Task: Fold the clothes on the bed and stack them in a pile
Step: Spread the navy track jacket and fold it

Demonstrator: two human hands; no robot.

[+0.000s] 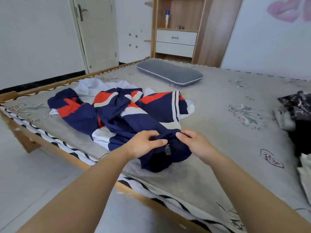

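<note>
A heap of navy, red and white sports clothes lies crumpled on the grey bed, with a pale white garment under its far side. The nearest navy garment stretches toward me, its waistband or collar end with a dark label turned up. My left hand pinches that navy edge from the left. My right hand pinches the same edge from the right, thumb on top. Both hands sit close together near the bed's front edge.
A grey pillow lies at the far side of the bed. Dark and white clothes sit at the right edge. A wooden cabinet with drawers and a door stand behind. The bed's wooden frame borders the floor at left.
</note>
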